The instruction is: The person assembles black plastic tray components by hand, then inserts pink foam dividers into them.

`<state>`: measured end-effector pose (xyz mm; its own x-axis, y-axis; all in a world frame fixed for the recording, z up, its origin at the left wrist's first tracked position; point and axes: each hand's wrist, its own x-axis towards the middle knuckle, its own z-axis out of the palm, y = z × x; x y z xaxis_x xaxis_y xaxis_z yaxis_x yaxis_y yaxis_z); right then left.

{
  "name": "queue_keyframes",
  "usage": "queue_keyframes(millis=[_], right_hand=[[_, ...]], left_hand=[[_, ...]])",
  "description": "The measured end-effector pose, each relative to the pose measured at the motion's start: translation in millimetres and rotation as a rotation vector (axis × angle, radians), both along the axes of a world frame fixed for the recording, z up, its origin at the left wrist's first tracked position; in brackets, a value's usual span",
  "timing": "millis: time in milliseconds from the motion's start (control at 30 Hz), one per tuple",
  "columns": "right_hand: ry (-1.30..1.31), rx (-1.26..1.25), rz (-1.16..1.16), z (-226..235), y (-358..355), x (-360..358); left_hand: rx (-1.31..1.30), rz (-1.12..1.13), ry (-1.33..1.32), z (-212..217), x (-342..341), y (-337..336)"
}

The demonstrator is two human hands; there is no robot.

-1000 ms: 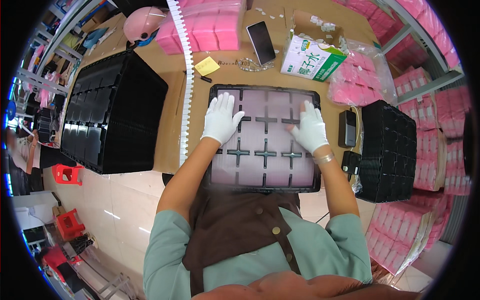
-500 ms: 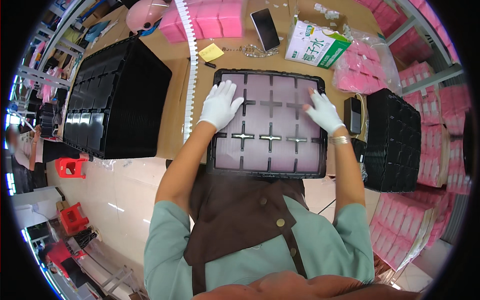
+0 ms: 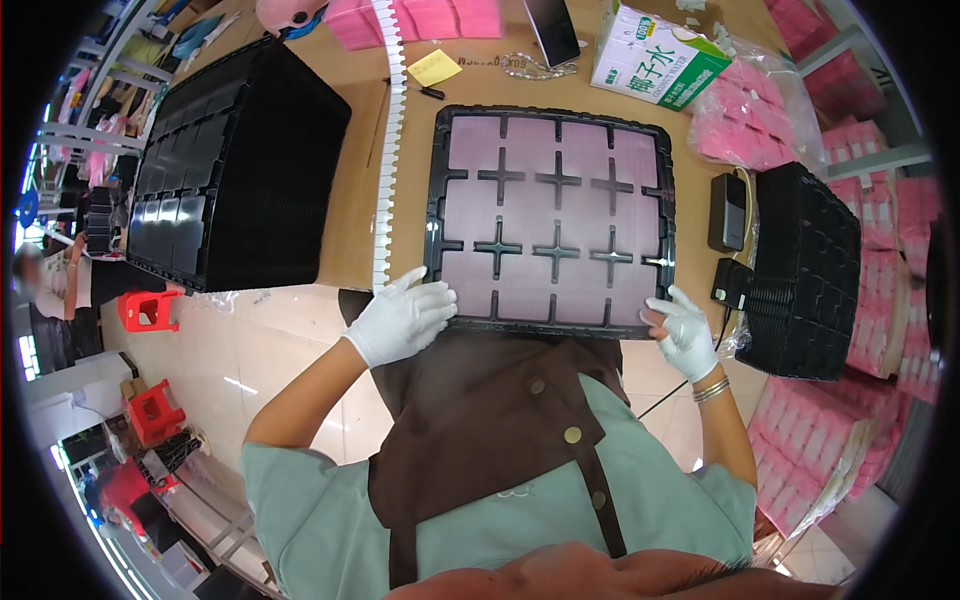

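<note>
A black plastic tray lies on the table in front of me, its cross-shaped dividers standing around pale pinkish sheet-like pieces. At its near left corner is my white-gloved left hand, thumb along the side and fingers over the near rim. My right hand, gloved with some fingertips bare, bends round the near right corner. Both hands appear to grip the rim; the undersides of the fingers are hidden.
Stacks of black trays stand left and right. A white notched strip runs along the table. Beyond the tray are a phone, a yellow note, a carton and pink bundles. A power bank sits at right.
Both hands have come back from the tray's upper sides to its two near corners. The whole view has shifted slightly, and the pinkish pieces now show uncovered.
</note>
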<state>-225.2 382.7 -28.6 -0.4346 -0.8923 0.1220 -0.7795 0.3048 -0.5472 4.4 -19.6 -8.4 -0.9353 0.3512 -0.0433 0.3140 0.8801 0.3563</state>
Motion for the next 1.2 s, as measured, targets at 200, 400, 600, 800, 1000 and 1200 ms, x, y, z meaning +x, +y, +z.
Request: queue_keyframes(millis=[200,400,600,800,1000,1200], right_hand=[[0.008,-0.035,0.080,2,-18,13],[0.222,-0.061,-0.185,9,1,-1],[-0.048,0.097,-0.706,-24,-28,28],[0.085,0.009,-0.855,-41,-37,36],[0.019,-0.277,-0.793,-7,-33,41],[-0.269,-0.702,-0.399,90,-120,38]], left_hand=[[-0.077,0.058,0.132,-1,-4,29],[0.279,0.488,0.154,-1,2,25],[0.255,0.985,0.050,-31,-8,48],[0.482,1.088,0.066,-62,-5,39],[1.077,1.270,0.195,16,1,47],[1.546,1.243,1.145,173,73,-10]])
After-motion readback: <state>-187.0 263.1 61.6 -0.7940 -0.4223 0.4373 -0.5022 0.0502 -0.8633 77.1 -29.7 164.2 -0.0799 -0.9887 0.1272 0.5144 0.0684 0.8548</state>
